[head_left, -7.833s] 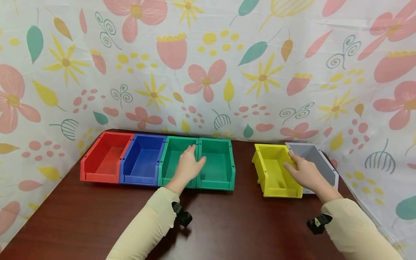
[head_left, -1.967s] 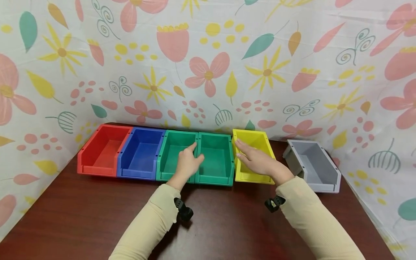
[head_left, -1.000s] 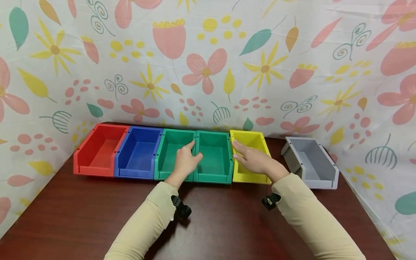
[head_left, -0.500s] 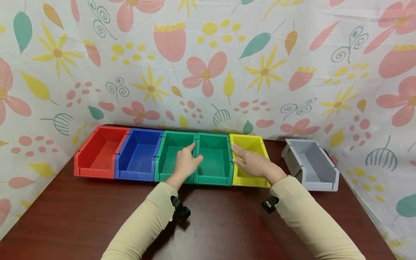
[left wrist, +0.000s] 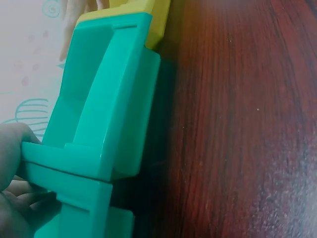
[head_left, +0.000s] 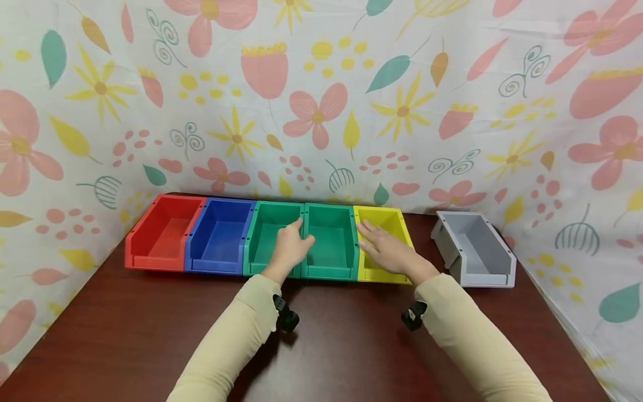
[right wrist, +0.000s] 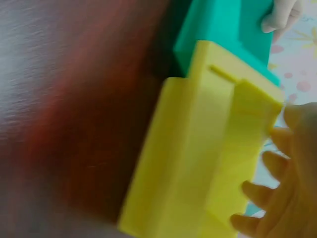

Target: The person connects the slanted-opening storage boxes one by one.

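Two green bins, a left green bin [head_left: 266,245] and a right green bin [head_left: 329,240], stand side by side in the head view. My left hand [head_left: 288,245] pinches their adjoining walls, thumb on the right bin's side and fingers on the left bin's side; the left wrist view shows this hand [left wrist: 15,183] straddling both rims. Against the right green bin sits a yellow bin [head_left: 394,223]. Over it my right hand [head_left: 389,251] is held with straight, spread fingers, near its left wall. The right wrist view shows those fingers [right wrist: 260,193] beside the yellow rim, not curled around it.
A red bin [head_left: 168,240] and a blue bin [head_left: 221,240] continue the row on the left. A grey bin [head_left: 474,248] stands apart at the right, with a gap beside the yellow one. Behind the dark wooden table [head_left: 346,340] hangs a flowered cloth [head_left: 321,72].
Since the oldest frame, the yellow bin has moved left with my right hand, from beside the grey bin to the right green bin. Lately my right fingers have spread; my left hand keeps its hold.
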### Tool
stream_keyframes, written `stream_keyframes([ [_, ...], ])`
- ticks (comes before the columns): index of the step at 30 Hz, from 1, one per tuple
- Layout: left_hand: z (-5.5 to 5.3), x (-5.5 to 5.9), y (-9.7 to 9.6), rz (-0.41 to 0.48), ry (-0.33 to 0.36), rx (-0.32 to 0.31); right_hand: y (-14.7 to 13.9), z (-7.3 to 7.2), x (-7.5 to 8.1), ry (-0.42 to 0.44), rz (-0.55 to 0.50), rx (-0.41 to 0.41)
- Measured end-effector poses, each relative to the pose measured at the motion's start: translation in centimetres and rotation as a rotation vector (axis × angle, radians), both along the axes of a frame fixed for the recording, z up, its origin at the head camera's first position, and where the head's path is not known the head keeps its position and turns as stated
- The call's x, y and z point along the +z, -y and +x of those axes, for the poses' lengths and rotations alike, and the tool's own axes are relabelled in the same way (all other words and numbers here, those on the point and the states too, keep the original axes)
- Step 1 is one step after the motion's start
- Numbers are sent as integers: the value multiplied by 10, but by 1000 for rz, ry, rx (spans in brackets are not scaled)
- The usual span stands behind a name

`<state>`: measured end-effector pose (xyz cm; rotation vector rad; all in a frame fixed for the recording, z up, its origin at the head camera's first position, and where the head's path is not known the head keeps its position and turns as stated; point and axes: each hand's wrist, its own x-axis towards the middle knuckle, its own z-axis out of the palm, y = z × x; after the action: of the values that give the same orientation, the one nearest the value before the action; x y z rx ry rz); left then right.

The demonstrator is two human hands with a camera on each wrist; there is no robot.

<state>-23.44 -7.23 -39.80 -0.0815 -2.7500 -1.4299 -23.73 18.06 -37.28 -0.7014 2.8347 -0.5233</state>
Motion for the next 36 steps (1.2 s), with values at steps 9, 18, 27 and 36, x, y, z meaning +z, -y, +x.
stream_keyframes([
  [9, -1, 1, 13, 0, -1, 22, -48, 8, 2, -123, -67, -154],
  [18, -5, 2, 18, -134, -7, 35, -110, 16, 0, -204, -89, -276],
  [27, 1, 8, -21, -436, -310, -10, -146, 25, 2, -258, -98, -343],
  [36, -4, 4, -59, -134, -67, -134, -177, 21, 4, -302, -91, -403],
])
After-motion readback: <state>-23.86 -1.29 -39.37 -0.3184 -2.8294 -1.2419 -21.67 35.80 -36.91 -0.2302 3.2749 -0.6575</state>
